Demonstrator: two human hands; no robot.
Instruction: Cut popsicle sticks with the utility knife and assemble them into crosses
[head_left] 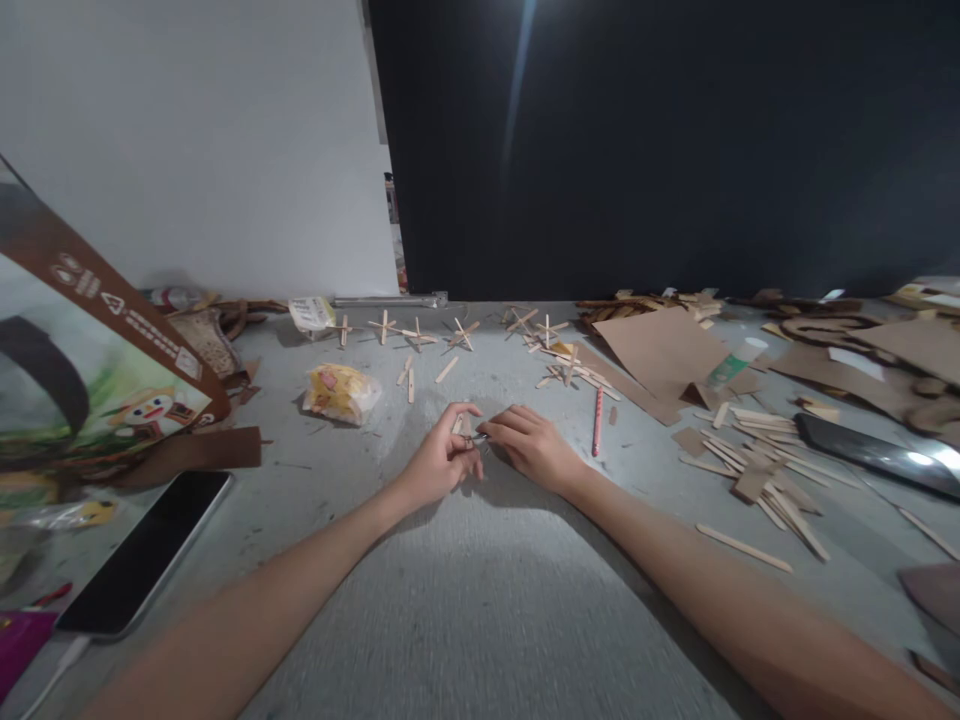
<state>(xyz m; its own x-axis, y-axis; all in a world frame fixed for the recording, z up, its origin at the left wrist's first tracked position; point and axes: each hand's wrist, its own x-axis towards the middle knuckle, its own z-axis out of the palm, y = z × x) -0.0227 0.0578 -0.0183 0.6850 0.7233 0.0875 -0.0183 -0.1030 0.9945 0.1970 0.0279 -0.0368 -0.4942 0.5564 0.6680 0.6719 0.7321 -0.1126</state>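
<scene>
Around, a dark panel (660, 140) stands behind the cluttered gray table (450, 620).

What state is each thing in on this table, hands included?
Left hand, fingers curled at something small
Right hand, fingers bent down beside it
Left phone, screen dark, cable plugged in
Back sticks, several crossed
Right sticks, loosely heaped
Yellow packet, crumpled; sealed or open unclear
Red patterned stick, lying flat
</scene>
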